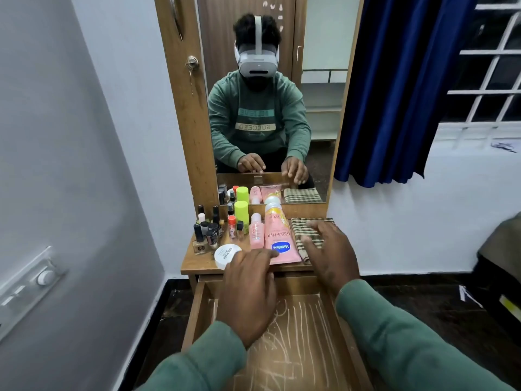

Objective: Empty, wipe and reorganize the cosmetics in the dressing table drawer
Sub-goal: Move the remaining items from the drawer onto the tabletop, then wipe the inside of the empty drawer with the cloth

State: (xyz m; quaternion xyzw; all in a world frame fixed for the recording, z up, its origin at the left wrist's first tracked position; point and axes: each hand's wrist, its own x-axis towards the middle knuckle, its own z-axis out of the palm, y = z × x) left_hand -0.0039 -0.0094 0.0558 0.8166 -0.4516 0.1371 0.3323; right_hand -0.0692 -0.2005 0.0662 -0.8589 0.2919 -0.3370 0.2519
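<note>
Head view: your left grip, fingers straight, is stretching over the open drawer, fingertips at the pink Vaseline tube lying on the desk at 12 o'clock. Your right grip, fingers spread, is lying over the checked cloth at 1 o'clock.

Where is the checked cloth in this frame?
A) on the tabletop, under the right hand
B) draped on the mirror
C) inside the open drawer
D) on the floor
A: the checked cloth lies on the tabletop beside the Vaseline tube, with the right hand over it.
</note>
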